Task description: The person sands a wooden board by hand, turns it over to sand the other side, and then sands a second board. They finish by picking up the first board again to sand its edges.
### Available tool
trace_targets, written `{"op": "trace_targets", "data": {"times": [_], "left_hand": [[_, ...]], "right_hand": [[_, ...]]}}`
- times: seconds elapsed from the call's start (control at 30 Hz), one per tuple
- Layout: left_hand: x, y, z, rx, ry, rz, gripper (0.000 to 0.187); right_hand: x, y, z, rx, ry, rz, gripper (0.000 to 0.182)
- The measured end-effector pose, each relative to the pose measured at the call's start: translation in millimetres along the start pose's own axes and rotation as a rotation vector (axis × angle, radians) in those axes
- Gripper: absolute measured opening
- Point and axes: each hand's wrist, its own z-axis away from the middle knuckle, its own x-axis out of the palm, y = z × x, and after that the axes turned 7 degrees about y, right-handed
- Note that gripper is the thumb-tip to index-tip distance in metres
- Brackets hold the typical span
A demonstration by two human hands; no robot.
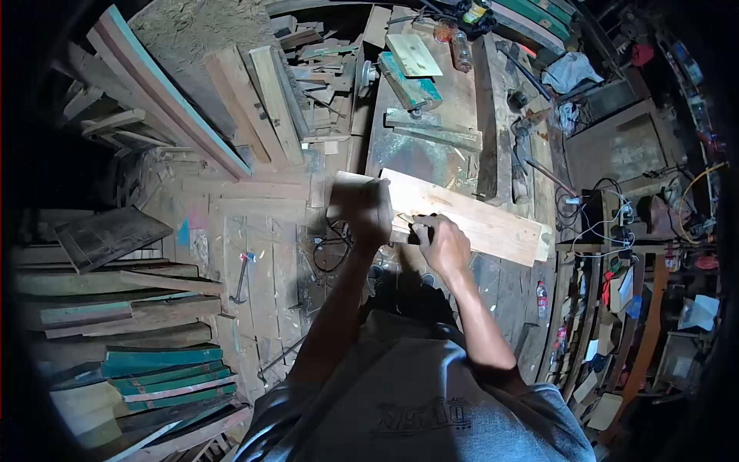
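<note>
A pale board (469,212) lies slanting on the workbench in front of me. My left hand (372,222), in deep shadow, grips a shorter wooden piece (346,182) at the board's left end; its fingers are only partly visible. Just to the right, my right hand (444,245) is closed around a small dark tool (419,233) against the near edge of the board. The hand covers most of that tool, so its kind does not show. Thin curled shavings (406,219) rest between the two hands.
Farther up the bench (400,158) are wood offcuts (435,132), a green-painted block (409,83) and a plastic bottle (461,51). A hammer (242,277) lies on the floor at left, beside stacked planks (131,308). Cables (608,223) hang at right. Long beams (173,96) lean at upper left.
</note>
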Motion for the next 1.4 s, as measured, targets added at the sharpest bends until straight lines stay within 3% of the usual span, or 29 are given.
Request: {"op": "trace_targets", "data": {"times": [0.07, 0.17, 0.27, 0.37, 0.4, 0.47, 0.5, 0.57, 0.63, 0.73, 0.83, 0.93, 1.0, 1.07, 1.1, 1.17, 1.23, 1.33, 1.4], "left_hand": [[2, 1, -7, 0.092, 0.02, -0.045, 0.016], [4, -6, -2, 0.062, -0.01, -0.05, 0.019], [4, -12, 0, 0.191, -0.019, -0.192, 0.023], [7, -15, 5, 0.133, 0.015, 0.003, 0.031], [15, -19, 13, 0.019, 0.068, 0.227, 0.037], [9, -24, 5, 0.112, -0.142, -0.155, 0.039], [4, -23, 1, 0.158, -0.244, -0.352, 0.039], [3, -14, 1, 0.069, -0.225, -0.364, 0.037], [6, -8, 4, -0.127, -0.092, -0.112, 0.031], [4, -10, 5, -0.032, -0.152, -0.17, 0.039], [3, -6, 10, -0.116, -0.249, -0.153, 0.042], [8, 34, 16, 0.09, -0.18, -0.423, 0.037], [12, 65, 19, 0.245, -0.301, -0.637, 0.044], [23, 97, 24, 0.203, -0.529, -0.67, 0.042], [30, 116, 24, 0.079, -0.749, -0.654, 0.041], [54, 119, 55, -0.001, -0.92, -0.569, 0.048], [76, 90, 105, 0.093, -0.831, -0.477, 0.064], [75, 103, 115, 0.185, -0.695, -0.395, 0.076], [77, 83, 113, -0.153, -0.57, -0.32, 0.078]], "right_hand": [[-9, 13, 4, 0.014, 0.006, 0.0, 0.027], [-25, 46, 18, 0.094, 0.037, 0.019, 0.028], [-43, 61, 24, 0.125, 0.092, 0.014, 0.027], [-38, 66, 17, 0.096, 0.117, -0.201, 0.028], [-30, 65, 15, 0.067, 0.102, -0.227, 0.028], [-11, 60, 13, 0.059, 0.043, -0.224, 0.03], [-3, 57, 10, 0.152, -0.057, -0.133, 0.03], [-5, 61, 18, 0.056, 0.024, -0.159, 0.03], [-10, 85, 27, 0.051, 0.063, -0.181, 0.03], [-35, 124, 36, 0.13, 0.076, -0.191, 0.029], [-38, 162, 40, 0.164, 0.138, -0.288, 0.03], [-40, 173, 38, 0.166, 0.181, -0.424, 0.034], [-41, 162, 38, 0.224, 0.119, -0.422, 0.041], [-17, 177, 34, 0.091, 0.162, -0.516, 0.044], [-18, 177, 30, 0.088, 0.15, -0.509, 0.042], [-28, 172, 24, 0.078, 0.116, -0.492, 0.038], [-41, 172, 14, 0.068, 0.101, -0.553, 0.036], [-61, 170, -2, 0.035, 0.109, -0.592, 0.039], [-76, 169, -14, 0.091, -0.017, -0.523, 0.036]]}}
